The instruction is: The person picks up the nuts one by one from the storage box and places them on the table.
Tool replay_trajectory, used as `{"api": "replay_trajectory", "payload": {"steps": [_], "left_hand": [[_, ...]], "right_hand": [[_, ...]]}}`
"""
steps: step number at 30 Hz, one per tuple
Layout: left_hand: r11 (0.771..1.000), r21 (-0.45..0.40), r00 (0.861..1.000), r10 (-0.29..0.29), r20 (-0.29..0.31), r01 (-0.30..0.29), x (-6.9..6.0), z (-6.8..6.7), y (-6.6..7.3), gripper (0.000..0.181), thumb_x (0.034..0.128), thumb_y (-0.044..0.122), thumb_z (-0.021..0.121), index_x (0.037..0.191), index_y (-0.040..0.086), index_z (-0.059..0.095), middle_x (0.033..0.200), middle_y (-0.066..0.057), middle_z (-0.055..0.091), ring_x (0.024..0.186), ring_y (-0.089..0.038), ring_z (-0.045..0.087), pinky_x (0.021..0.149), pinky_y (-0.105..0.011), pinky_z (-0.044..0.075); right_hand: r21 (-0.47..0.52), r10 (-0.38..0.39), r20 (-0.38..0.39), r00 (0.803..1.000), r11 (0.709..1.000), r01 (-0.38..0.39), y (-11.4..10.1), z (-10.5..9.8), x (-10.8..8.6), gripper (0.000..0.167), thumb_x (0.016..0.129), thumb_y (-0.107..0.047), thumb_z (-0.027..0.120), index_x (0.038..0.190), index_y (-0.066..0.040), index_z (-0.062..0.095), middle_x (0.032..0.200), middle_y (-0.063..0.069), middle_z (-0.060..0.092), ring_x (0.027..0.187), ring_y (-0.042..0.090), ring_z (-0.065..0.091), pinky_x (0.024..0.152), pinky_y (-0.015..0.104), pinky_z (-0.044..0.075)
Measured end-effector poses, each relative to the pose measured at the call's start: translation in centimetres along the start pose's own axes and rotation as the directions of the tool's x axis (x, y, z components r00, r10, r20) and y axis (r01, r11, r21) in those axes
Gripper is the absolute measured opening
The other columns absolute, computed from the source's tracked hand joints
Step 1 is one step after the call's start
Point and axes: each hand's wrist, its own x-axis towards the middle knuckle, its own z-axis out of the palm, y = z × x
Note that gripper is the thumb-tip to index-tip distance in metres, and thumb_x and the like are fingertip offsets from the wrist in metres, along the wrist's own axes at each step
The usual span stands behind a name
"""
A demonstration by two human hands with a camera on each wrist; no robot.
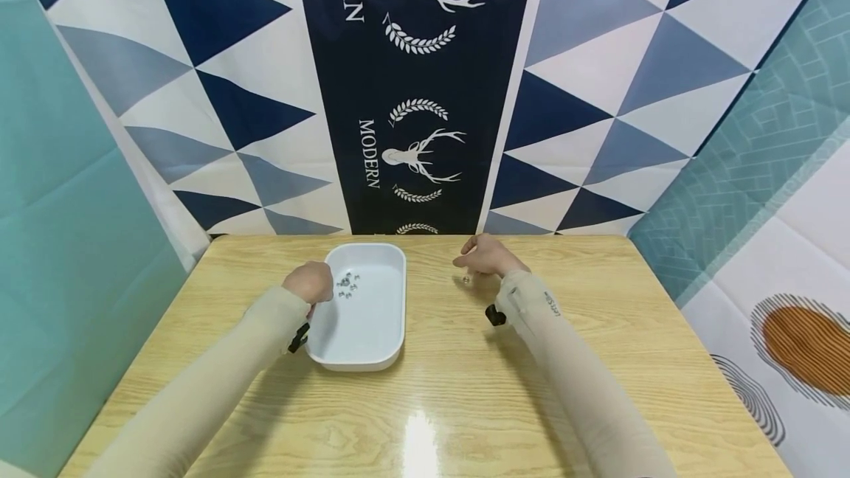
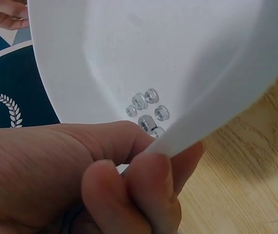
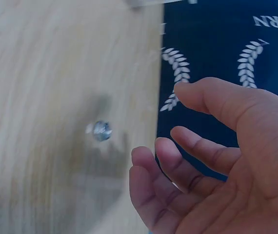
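Observation:
A white plastic basin (image 1: 368,316) stands on the table, and my left hand (image 1: 312,282) pinches its left rim between thumb and curled fingers. Several metal flange nuts (image 2: 151,96) lie together inside the basin, close to the gripped side. To the right of the basin, my right hand (image 1: 488,255) hovers with loosely bent, parted fingers (image 3: 168,151) and holds nothing. A single metal nut (image 3: 102,130) is just beyond those fingertips, apart from them. It looks blurred, and whether it touches the table I cannot tell.
The wood-grain table (image 1: 438,389) ends at a patterned cloth backdrop (image 1: 425,94). A teal cloth (image 1: 73,205) hangs along the left, and another patterned cloth (image 1: 783,242) covers the right side. Both forearms reach over the table from the front.

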Motion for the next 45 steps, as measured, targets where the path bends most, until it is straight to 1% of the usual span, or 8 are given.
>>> {"api": "replay_trajectory", "payload": {"steps": [3,12,20,22,28,38,42,45], "left_hand": [[1.0,0.004,1.0,0.011,-0.012,-0.011,0.0,0.1,0.0,0.024,0.0987,0.0,0.054,0.117,-0.014,0.063,0.081,-0.016,0.062,0.058,-0.02,0.065,0.049,-0.027,0.056],[0.999,0.017,0.999,0.031,-0.035,-0.031,0.2,0.3,-0.1,0.024,0.0974,-0.001,0.056,0.116,-0.014,0.062,0.082,-0.017,0.06,0.06,-0.022,0.068,0.047,-0.028,0.057],[0.999,0.038,0.999,0.026,-0.033,-0.025,0.3,0.3,-0.2,0.022,0.0984,0.0,0.054,0.115,-0.012,0.062,0.082,-0.016,0.06,0.062,-0.022,0.067,0.048,-0.028,0.056],[0.999,0.038,0.999,0.024,-0.034,-0.023,0.2,0.3,-0.1,0.022,0.0983,0.0,0.054,0.115,-0.012,0.062,0.082,-0.016,0.06,0.063,-0.022,0.067,0.048,-0.028,0.056],[0.999,0.043,0.998,0.035,-0.044,-0.033,0.0,0.2,-0.2,0.023,0.0979,0.0,0.055,0.116,-0.012,0.063,0.083,-0.015,0.061,0.065,-0.023,0.066,0.048,-0.028,0.055],[0.998,0.04,0.997,0.047,-0.056,-0.045,-0.2,0.2,-0.3,0.021,0.0972,-0.002,0.053,0.112,-0.012,0.065,0.081,-0.015,0.062,0.066,-0.025,0.068,0.05,-0.03,0.057],[0.997,0.052,0.996,0.063,-0.063,-0.06,-0.3,0.3,-0.3,0.019,0.0973,-0.002,0.053,0.108,-0.012,0.065,0.081,-0.015,0.062,0.069,-0.025,0.068,0.053,-0.031,0.058],[0.997,0.054,0.996,0.059,-0.062,-0.056,-0.3,0.4,-0.2,0.02,0.0977,-0.002,0.052,0.109,-0.011,0.065,0.081,-0.014,0.063,0.071,-0.024,0.067,0.055,-0.031,0.058]], "right_hand": [[0.081,-0.003,-0.006,1.0,0.997,0.004,-0.4,-0.3,-0.1,0.039,0.095,-0.027,0.071,0.121,-0.001,0.06,0.067,0.002,0.058,0.061,0.015,0.057,0.076,0.045,0.059],[0.196,-0.012,-0.034,0.999,0.98,0.019,-2.0,-0.9,-0.3,0.041,0.097,-0.025,0.07,0.127,0.001,0.058,0.098,0.015,0.07,0.061,0.012,0.062,0.067,0.033,0.059],[0.254,-0.012,-0.028,1.0,0.967,0.019,-3.9,-1.0,0.1,0.038,0.097,-0.023,0.07,0.126,0.001,0.059,0.118,0.023,0.066,0.071,0.016,0.066,0.079,0.04,0.062],[0.264,-0.018,-0.029,0.999,0.964,0.025,-4.4,-1.0,0.2,0.038,0.097,-0.022,0.071,0.125,0.001,0.06,0.117,0.022,0.066,0.071,0.016,0.066,0.08,0.041,0.063],[0.262,-0.042,-0.039,0.998,0.964,0.051,-6.3,-0.3,0.5,0.035,0.096,-0.024,0.073,0.12,-0.001,0.064,0.106,0.013,0.068,0.075,0.021,0.068,0.067,0.029,0.06],[0.231,-0.086,-0.021,0.996,0.969,0.089,-10.0,1.7,1.2,0.031,0.095,-0.024,0.074,0.116,-0.003,0.066,0.111,0.02,0.07,0.079,0.03,0.071,0.069,0.033,0.062],[0.228,-0.09,-0.013,0.996,0.97,0.09,-11.6,2.5,1.4,0.032,0.094,-0.024,0.076,0.116,-0.003,0.066,0.106,0.015,0.071,0.084,0.034,0.073,0.07,0.033,0.062],[0.222,-0.081,0.0,0.997,0.972,0.079,-12.5,3.2,1.7,0.033,0.093,-0.023,0.076,0.118,-0.003,0.065,0.104,0.011,0.071,0.079,0.028,0.073,0.071,0.031,0.062]]}}
